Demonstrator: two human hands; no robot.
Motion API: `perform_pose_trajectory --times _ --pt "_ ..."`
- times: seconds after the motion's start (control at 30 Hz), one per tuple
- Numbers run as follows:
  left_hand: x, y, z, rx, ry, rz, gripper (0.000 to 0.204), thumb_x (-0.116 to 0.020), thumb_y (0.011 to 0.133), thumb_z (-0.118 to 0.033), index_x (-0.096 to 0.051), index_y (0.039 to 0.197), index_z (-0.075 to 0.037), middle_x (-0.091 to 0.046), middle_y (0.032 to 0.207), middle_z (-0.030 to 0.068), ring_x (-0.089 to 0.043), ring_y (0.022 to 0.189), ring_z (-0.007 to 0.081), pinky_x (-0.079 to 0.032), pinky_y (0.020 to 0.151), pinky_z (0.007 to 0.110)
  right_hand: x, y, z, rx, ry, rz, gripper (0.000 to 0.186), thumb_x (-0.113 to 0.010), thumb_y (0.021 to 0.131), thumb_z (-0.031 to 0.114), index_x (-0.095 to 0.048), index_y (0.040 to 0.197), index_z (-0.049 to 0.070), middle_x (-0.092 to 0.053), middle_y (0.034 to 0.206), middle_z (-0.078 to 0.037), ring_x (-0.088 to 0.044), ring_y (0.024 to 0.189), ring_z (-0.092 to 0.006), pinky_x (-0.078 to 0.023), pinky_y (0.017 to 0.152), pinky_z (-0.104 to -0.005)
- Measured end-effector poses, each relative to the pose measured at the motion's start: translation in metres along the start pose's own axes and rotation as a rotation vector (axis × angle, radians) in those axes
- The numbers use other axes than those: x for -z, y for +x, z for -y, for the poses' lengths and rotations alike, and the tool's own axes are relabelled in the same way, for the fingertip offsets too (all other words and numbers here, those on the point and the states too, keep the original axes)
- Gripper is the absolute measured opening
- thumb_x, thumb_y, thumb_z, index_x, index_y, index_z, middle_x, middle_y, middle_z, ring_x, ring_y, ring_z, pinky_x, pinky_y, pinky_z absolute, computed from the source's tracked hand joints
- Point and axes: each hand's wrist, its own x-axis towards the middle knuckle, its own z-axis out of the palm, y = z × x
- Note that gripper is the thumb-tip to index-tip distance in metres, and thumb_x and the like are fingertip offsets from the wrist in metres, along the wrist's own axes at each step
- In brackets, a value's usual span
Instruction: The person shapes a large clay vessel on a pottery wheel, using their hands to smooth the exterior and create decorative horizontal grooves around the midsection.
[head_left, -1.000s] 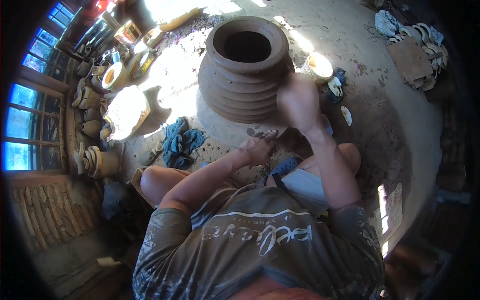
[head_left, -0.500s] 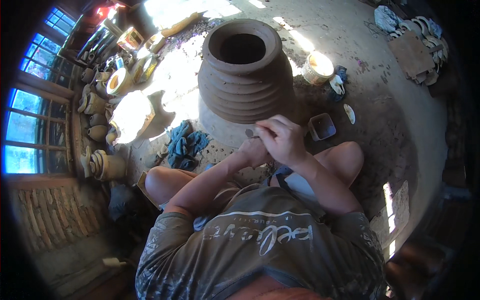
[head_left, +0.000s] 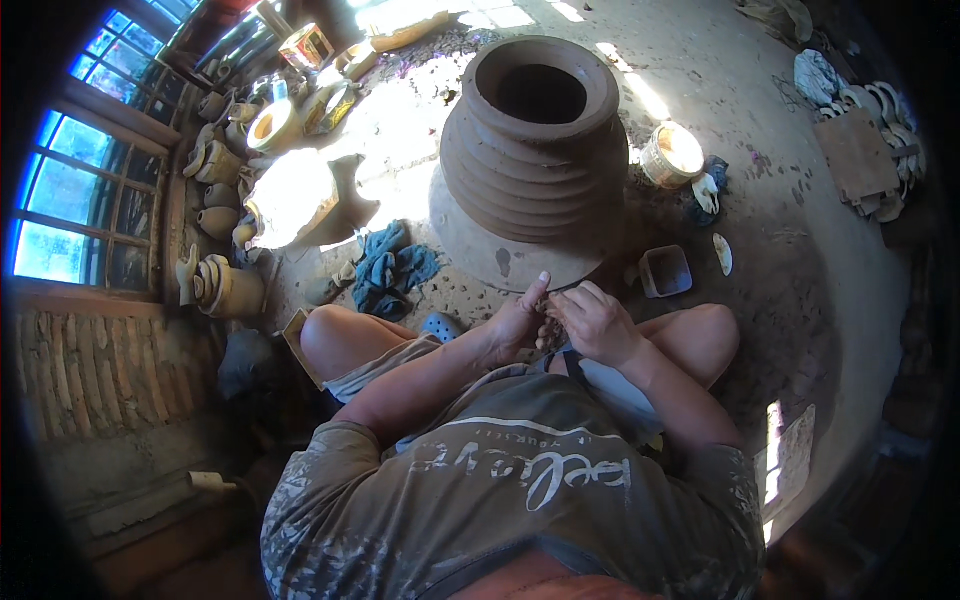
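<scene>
Nearest, along the bottom of the frame: a dark, clay-smeared shirt (head_left: 400, 500). Just above, at lower center: left hand (head_left: 515, 325) with thumb raised and fingers curled; right hand (head_left: 603, 325) brought against those fingers, fingertips bent inward. Between them, find brown clay (head_left: 548, 335), crumbly in look. Cannot tell grip: perhaps pinching a lump, perhaps only rubbing smeared fingers.

Left of the hands, note a blue clog (head_left: 440, 326); to their right, a small square tub (head_left: 662, 280). Slightly farther, left of center: a crumpled blue-green cloth (head_left: 385, 270).

At upper center, upright on a pale round board (head_left: 475, 240), find the ridged clay pot (head_left: 535, 180), wide-mouthed, apart from both hands. Right of it: a pale bucket (head_left: 655, 165). At far upper left: small jugs (head_left: 218, 222) and a colored carton (head_left: 305, 47).

Risks, as judged: could dent the damp-looking ridges through a knuckle or knee knock; could scatter crumbs over board or lap through loose pinching; could upset the tub through a swing of the right elbow.

Writing: on the shirt, pale script beneath a light stripe, partly legible, left uncopied. On the carton, printed color, too small to read.
</scene>
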Motion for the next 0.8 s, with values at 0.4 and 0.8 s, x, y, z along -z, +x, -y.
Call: perform_pose_trajectory --times 0.4,0.8 --pt "0.013 0.005 -0.007 -0.378 0.568 -0.116 0.052 -0.055 0.109 -0.056 -0.064 0.111 -0.004 -0.063 0.089 0.0016 -0.054 0.076 0.0091 -0.046 0.067 0.026 -0.023 -0.006 0.005 -0.702 0.591 -0.110 0.018 -0.079 0.092 0.009 -0.074 0.102 -0.006 -0.077 0.092 -0.016 -0.075 0.076 -0.0169 -0.059 0.069 -0.0312" --pt "0.010 0.037 0.002 -0.337 1.744 -0.408 0.075 -0.055 0.103 -0.056 -0.061 0.139 0.010 -0.026 0.164 0.0412 -0.025 0.155 0.0558 -0.034 0.122 0.053 0.049 0.050 0.001 -0.480 0.548 -0.395 0.020 -0.074 0.098 0.006 -0.073 0.116 -0.002 -0.074 0.095 -0.007 -0.069 0.078 -0.0097 -0.056 0.068 -0.0272"
